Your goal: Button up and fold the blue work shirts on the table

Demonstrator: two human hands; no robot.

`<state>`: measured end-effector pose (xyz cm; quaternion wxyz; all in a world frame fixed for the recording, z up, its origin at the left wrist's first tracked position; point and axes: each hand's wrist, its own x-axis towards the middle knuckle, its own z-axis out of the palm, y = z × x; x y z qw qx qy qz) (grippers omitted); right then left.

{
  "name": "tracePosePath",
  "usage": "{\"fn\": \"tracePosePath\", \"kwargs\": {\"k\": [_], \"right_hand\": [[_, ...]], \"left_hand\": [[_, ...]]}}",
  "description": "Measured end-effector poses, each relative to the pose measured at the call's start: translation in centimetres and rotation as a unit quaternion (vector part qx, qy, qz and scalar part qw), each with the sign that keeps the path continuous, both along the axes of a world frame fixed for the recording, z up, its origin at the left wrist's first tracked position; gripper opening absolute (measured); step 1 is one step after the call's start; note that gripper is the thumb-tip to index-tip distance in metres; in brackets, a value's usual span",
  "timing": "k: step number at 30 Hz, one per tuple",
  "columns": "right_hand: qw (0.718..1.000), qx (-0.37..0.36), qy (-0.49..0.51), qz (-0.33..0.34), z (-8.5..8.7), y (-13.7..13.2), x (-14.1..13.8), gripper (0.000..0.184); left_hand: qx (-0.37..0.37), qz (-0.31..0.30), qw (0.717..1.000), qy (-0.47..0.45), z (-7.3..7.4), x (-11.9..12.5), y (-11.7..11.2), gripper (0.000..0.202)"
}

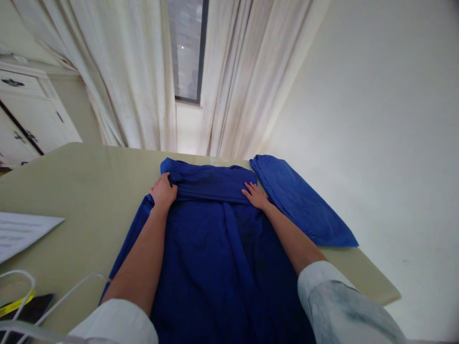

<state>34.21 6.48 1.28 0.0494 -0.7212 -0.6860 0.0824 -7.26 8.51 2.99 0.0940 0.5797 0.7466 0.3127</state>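
Observation:
A large dark blue garment (pixel 201 258) lies over the table from its far side down to my body, with a strip or seam running down the middle. Its far end is folded over into a flat band (pixel 211 184). My left hand (pixel 164 192) is curled round the left edge of this band, fingertips partly hidden in the cloth. Across from it, my right hand (pixel 255 195) lies flat on the band's right end, fingers spread. Just right of that hand rests a second blue cloth piece (pixel 297 200), folded flat.
The pale green table (pixel 89 191) carries a printed paper sheet (pixel 25 231) at left. Near the front left corner are white cables (pixel 68 292) and a dark flat object (pixel 39 308) with a yellow strip. Curtains (pixel 125 71), a window (pixel 186 48) and a white wall (pixel 376 119) stand beyond.

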Motion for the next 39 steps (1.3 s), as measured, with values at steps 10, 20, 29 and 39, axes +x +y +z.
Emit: {"fn": "tracePosePath", "kwargs": {"k": [10,20,29,39], "right_hand": [[0.999,0.032,-0.018,-0.001,0.0,3.9,-0.6,0.072],[0.971,0.186,0.101,0.107,4.9,-5.8,-5.3,0.058],[0.971,-0.045,0.129,0.194,6.8,-29.9,-12.4,0.090],[0.948,-0.008,0.204,0.243,2.5,-35.8,-16.3,0.088]], "left_hand": [[0.051,0.033,0.998,0.021,-0.9,0.2,-0.1,0.067],[0.120,0.009,0.992,0.040,-0.2,0.3,-0.9,0.050],[0.032,-0.482,0.870,0.100,3.5,11.7,-4.8,0.030],[-0.056,-0.327,0.913,0.238,1.7,11.1,-8.6,0.046]]}}
